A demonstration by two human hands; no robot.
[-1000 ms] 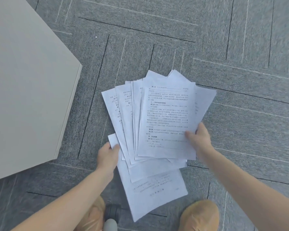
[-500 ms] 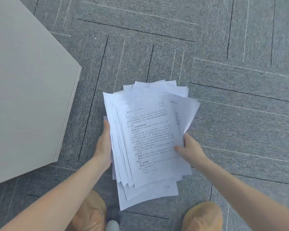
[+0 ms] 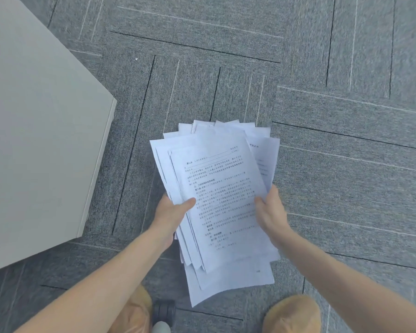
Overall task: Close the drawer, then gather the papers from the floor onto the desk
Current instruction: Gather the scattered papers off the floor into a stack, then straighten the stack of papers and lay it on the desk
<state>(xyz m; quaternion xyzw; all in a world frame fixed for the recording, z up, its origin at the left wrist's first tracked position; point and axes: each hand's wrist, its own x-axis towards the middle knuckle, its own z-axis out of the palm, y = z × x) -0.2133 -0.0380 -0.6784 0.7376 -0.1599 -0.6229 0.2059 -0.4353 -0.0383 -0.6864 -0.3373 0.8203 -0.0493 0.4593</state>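
Now | papers (image 3: 216, 195) between hands | left hand (image 3: 171, 212) gripping left edge | right hand (image 3: 271, 212) gripping right edge

Grey carpet tiles (image 3: 322, 56); black caster wheel (image 3: 164, 311) at bottom edge.

Grey carpet tiles (image 3: 322, 164) ribbed with thin dark and pale lines, laid at differing angles, cover the floor under even, soft light, while a pale grey-white surface (image 3: 34, 140) with a sharp corner stands to the left of the hands, above the floor.
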